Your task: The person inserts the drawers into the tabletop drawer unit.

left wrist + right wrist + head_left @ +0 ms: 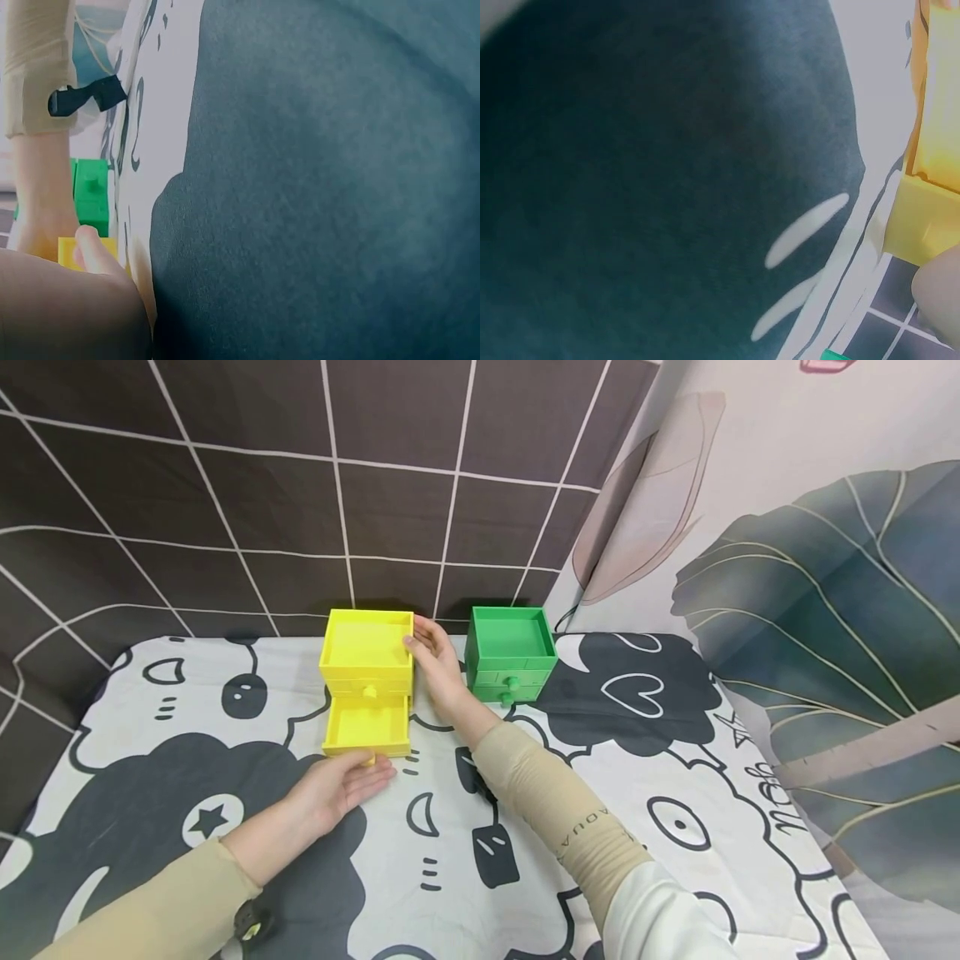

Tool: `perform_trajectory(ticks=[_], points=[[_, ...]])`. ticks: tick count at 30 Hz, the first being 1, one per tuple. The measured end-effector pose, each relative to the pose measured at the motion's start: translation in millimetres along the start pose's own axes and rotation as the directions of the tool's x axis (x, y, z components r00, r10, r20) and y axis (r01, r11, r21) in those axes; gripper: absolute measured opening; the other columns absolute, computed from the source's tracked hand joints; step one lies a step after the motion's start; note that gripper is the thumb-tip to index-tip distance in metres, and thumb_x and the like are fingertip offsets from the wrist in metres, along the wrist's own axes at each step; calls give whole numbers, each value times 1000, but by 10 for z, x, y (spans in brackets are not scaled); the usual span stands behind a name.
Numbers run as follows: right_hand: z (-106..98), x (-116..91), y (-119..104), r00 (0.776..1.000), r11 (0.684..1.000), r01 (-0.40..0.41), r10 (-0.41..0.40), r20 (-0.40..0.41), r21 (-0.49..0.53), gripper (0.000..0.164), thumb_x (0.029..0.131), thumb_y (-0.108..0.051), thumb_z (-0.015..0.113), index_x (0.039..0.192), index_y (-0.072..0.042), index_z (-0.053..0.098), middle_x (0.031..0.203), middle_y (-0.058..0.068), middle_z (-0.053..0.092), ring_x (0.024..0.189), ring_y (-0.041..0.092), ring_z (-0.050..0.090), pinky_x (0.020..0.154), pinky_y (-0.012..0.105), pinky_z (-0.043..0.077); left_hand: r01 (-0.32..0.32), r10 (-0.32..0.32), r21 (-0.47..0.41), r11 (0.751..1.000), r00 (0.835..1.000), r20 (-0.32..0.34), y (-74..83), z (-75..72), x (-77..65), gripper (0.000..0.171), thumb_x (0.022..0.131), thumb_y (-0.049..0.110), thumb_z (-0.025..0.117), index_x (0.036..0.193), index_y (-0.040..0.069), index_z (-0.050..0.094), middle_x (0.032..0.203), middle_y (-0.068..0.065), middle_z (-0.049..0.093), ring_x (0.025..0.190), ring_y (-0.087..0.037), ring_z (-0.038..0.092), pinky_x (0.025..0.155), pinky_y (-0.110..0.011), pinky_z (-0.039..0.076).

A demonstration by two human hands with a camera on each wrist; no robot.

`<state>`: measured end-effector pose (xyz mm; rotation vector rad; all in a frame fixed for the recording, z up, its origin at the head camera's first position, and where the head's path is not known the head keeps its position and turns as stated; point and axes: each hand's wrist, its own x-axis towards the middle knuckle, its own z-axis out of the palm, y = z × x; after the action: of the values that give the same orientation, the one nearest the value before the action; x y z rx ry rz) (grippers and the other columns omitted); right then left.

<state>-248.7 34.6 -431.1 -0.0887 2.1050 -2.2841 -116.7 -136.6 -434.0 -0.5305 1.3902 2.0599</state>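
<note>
A small yellow drawer box (367,639) stands on the patterned cloth, its lower drawer (366,723) pulled out and nothing inside. Its top is an open shallow tray, and a round knob shows on the upper drawer front. My left hand (330,789) is at the front of the lower drawer, thumb and fingers pinching its knob. With the thumb at the top rim and fingers along the side toward the back, my right hand (442,672) grips the box's right wall. In the right wrist view, part of the yellow box (922,221) shows at the right edge.
Just right of my right hand stands a similar green drawer box (512,652) with its drawers closed. A dark tiled-pattern wall covering (285,510) rises behind both boxes. The cloth (622,810) carries black-and-white cartoon prints. A leaf-patterned curtain (825,610) hangs at the right.
</note>
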Motion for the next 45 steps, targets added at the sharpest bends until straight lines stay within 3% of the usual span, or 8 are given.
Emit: perform_trajectory(ticks=[6,16,25,34,41,45], points=[[-14,-5,0,1000,1000,2,-2,3,-3,50,108,-16,58,156,-8,45,162,10,48,149,27,47,130,38,40,12,-12,7,1000,1000,-8,23,30,16,41,112,14,51,145,-10,46,103,-7,79,91,-12,77,104,-36,61],[-14,16,5,1000,1000,12,-12,6,3,50,108,-15,57,156,-7,44,162,11,48,150,27,47,130,38,39,-18,18,27,999,1000,-6,74,34,49,34,112,13,49,140,-7,49,97,-3,78,90,-10,77,100,-32,64],[-2,10,6,1000,1000,4,-4,6,2,51,108,-16,58,156,-7,45,162,11,48,150,27,46,131,39,39,-12,12,30,999,1000,-4,147,28,123,44,113,18,51,151,-2,42,103,-3,77,93,-8,76,105,-33,60],[2,10,-3,1000,1000,12,-12,10,10,51,108,-14,58,156,-5,44,162,14,48,150,29,46,131,39,39,9,-9,-30,1000,1000,-12,220,63,203,51,113,18,50,157,-4,37,103,-4,75,90,-8,77,107,-31,58],[-1,16,9,1000,999,25,-26,1,34,50,107,-10,57,155,-2,45,161,17,48,150,32,46,130,40,39,7,-8,-73,997,1000,-18,256,76,268,39,113,18,50,147,0,47,103,-4,74,88,-8,76,106,-27,59],[2,13,17,1000,999,20,-21,3,29,50,107,-11,57,155,-3,45,161,16,49,150,30,46,130,39,39,7,-8,-92,996,1000,-14,272,76,293,33,113,17,49,142,2,49,114,-7,73,105,-13,77,110,-27,57]])
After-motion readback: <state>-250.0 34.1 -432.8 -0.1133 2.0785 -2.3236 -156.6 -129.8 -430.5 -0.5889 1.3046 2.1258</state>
